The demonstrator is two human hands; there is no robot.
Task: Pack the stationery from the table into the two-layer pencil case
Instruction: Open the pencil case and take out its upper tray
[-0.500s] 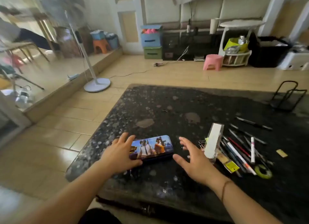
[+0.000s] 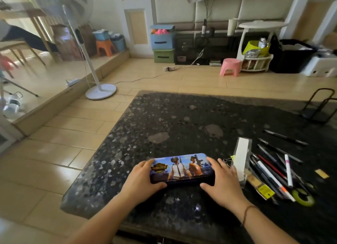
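Head view: both hands have just closed in on the pencil case (image 2: 179, 168), where a moment ago the right one hovered clear. Left hand (image 2: 141, 180) clamps its left end, right hand (image 2: 221, 181) its right end, fingers curled round the edges. Lid looks shut, probably about to open. Pens (image 2: 269, 171) wait right of the case on the counter (image 2: 182, 120).
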